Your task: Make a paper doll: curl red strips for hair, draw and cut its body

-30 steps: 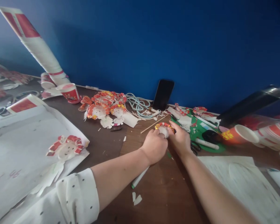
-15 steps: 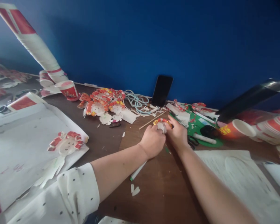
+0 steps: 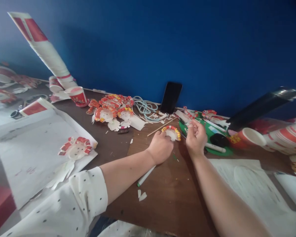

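Observation:
My left hand is closed on the near left edge of a small paper-cup craft, which has a white round base and a curled rim of red and yellow strips. To the right of it, apart from the craft, my right hand is raised with its fingers curled together; what they hold, if anything, is too small to make out. Just beyond my left hand lies a thin wooden stick. A white marker with a green end rests under my left wrist, near some paper scraps.
Finished-looking paper crafts are heaped at the back left, beside a coiled pale cable. A phone leans against the blue wall. Right of my hands are a green mat, an orange paper cup and a black bottle.
My right hand has let go of the paper-cup craft and moved right, its fingers curling up. My left hand stays on the craft. The view has shifted slightly.

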Demonstrator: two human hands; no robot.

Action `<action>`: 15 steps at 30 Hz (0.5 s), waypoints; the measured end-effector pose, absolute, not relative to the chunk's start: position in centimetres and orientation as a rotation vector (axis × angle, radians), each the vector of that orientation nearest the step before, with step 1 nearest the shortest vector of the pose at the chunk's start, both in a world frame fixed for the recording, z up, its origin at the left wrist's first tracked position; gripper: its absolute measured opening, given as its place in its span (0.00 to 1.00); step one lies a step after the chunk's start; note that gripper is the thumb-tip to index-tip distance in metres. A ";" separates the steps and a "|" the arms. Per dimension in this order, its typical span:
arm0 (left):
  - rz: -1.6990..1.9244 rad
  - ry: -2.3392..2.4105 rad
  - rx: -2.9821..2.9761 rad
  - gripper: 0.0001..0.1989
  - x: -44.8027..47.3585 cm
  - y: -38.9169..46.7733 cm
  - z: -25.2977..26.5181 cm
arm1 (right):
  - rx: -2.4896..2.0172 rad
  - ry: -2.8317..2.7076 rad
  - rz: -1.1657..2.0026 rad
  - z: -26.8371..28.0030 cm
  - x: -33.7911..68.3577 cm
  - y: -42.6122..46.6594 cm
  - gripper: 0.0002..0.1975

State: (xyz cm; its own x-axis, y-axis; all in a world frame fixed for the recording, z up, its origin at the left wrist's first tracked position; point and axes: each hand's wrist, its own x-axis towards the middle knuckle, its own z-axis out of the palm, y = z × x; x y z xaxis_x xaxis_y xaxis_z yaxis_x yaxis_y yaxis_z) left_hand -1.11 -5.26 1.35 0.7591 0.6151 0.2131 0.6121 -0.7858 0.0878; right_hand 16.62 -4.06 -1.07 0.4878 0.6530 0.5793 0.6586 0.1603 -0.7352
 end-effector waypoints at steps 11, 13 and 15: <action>0.358 1.002 2.961 0.11 -1.1 -5.2 1.4 | -1.943 -1.319 0.102 1.4 16.8 -5.4 0.21; 0.353 0.998 2.966 0.11 -1.1 -5.2 1.3 | -2.183 -1.484 0.149 2.3 16.5 -6.0 0.23; 0.354 1.008 2.963 0.10 -1.1 -5.3 1.2 | -2.340 -1.636 0.209 3.0 15.9 -6.5 0.25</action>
State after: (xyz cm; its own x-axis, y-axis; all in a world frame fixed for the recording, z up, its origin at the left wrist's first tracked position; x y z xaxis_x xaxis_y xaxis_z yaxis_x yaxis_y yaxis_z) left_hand -1.12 -5.28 1.24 0.7697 0.6013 0.2143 0.6032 -0.7950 0.0641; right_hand 15.90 -6.53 3.02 0.3491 0.9362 0.0405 0.8959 -0.3208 -0.3072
